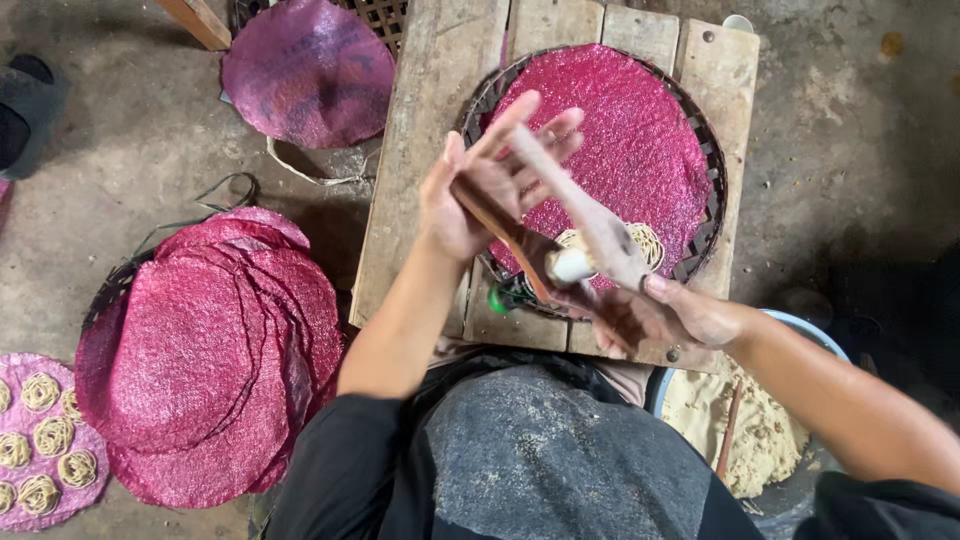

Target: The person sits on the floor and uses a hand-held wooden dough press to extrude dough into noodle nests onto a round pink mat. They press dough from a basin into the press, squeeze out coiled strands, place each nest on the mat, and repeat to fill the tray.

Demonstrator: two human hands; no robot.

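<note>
My left hand (480, 185) is raised over a round woven tray (712, 170) lined with pink mesh (630, 130), fingers spread against the upper ends of two wooden paddles (590, 215). My right hand (660, 315) grips the lower ends of those paddles near the tray's front rim. A pale lump of dough or noodle strands (570, 265) sits between the paddles. One small noodle coil (648, 242) lies on the mesh just behind them. The tray rests on a low wooden table (430, 120).
A stack of pink mesh rounds (210, 350) lies on the floor at left, and another round (45, 440) bearing several noodle coils sits at far left. A single mesh round (305, 65) lies behind. A basin of pale dough (760, 430) stands at right, a stick in it.
</note>
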